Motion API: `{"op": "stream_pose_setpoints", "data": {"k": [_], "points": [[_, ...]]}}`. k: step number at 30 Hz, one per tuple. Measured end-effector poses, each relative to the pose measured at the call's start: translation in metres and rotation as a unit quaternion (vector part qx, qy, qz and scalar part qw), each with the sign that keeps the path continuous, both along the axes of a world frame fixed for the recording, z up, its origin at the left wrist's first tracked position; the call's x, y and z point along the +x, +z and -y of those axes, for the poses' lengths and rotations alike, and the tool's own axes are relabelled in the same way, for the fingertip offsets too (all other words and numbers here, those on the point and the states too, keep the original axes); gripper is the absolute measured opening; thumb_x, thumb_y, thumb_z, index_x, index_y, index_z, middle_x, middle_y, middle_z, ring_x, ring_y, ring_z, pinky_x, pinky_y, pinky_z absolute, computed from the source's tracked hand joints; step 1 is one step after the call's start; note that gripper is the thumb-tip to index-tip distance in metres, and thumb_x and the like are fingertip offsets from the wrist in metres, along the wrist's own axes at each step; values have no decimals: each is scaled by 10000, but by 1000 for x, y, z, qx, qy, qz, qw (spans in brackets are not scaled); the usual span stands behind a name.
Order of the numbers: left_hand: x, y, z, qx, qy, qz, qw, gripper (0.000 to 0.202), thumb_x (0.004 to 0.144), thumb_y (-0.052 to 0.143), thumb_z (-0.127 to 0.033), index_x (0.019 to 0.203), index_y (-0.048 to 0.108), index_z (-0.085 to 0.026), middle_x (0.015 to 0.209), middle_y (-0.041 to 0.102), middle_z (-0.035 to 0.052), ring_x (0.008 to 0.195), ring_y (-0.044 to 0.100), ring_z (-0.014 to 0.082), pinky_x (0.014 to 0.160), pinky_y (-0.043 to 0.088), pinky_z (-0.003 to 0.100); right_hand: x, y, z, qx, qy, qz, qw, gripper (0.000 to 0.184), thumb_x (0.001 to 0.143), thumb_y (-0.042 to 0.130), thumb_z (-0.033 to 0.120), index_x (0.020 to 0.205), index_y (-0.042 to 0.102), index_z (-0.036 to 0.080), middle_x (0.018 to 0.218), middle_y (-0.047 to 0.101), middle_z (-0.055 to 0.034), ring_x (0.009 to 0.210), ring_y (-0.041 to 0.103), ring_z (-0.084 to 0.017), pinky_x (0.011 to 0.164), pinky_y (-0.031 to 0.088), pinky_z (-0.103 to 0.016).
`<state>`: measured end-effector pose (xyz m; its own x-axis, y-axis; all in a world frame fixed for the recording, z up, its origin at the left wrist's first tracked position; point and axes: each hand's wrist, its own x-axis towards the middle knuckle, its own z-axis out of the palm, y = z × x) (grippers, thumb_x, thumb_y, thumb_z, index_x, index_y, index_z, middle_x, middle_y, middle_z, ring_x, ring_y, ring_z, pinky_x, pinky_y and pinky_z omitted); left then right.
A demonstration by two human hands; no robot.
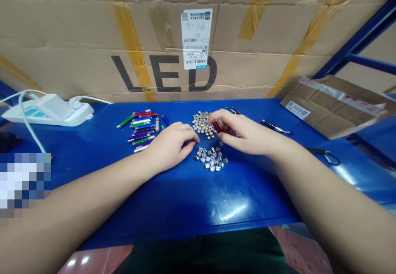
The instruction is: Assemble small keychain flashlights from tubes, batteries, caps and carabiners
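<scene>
My right hand (244,132) pinches a small red metal tube (217,127), likely a mini flashlight or laser pointer body, above a heap of flat silver button cells (202,124). My left hand (170,146) rests on the blue table (185,200), its curled fingertips close to a heap of small silver metal caps (212,158). Whether those fingers hold something small is hidden. Left of that hand lies a row of slim tubes in red, green, blue and purple (140,129). Tangled coloured key loops (233,110) show behind my right hand.
A white power strip (46,110) with cables sits at the table's left end. A black pen-like tool (275,126) and a dark clip (323,154) lie to the right. A flattened cardboard parcel (334,107) and blue shelf frame (365,35) stand beyond; a large cardboard carton (198,26) rises behind.
</scene>
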<state>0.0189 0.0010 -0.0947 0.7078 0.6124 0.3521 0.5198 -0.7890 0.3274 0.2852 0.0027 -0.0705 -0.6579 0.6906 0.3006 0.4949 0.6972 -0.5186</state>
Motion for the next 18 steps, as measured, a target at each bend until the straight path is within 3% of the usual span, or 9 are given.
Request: {"op": "stream_pose_setpoints", "data": {"k": [2, 5, 12, 18], "points": [[0, -1, 0, 2, -15, -7, 1000, 190, 983, 595, -138, 1017, 778, -172, 1024, 789, 70, 978, 686, 254, 934, 540, 429, 4, 3, -1, 7, 30, 43, 999, 271, 880, 522, 75, 1028, 690, 227, 919, 715, -27, 828, 657, -201, 783, 500, -338], [1, -2, 0, 4, -26, -22, 999, 226, 990, 582, -134, 1061, 794, -167, 1060, 798, 79, 992, 689, 255, 953, 548, 434, 6, 4, -3, 9, 28, 87, 996, 253, 896, 515, 68, 847, 718, 211, 903, 734, -47, 844, 681, -211, 816, 516, -360], [1, -5, 3, 6, -15, -79, 997, 367, 1038, 489, -164, 1275, 769, -163, 1245, 746, 115, 1103, 636, 281, 1030, 541, 465, 9, 0, -6, 29, -7, 119, 992, 272, 899, 541, 56, 929, 769, 200, 953, 767, -63, 886, 710, -229, 844, 533, -380], [2, -9, 6, 12, 14, -99, 995, 427, 1059, 449, -196, 1376, 733, -172, 1180, 667, 133, 1058, 577, 273, 1017, 531, 461, 6, 0, -5, 14, -44, 168, 985, 293, 930, 541, 76, 1001, 802, 187, 1033, 785, -85, 951, 726, -239, 911, 544, -387]]}}
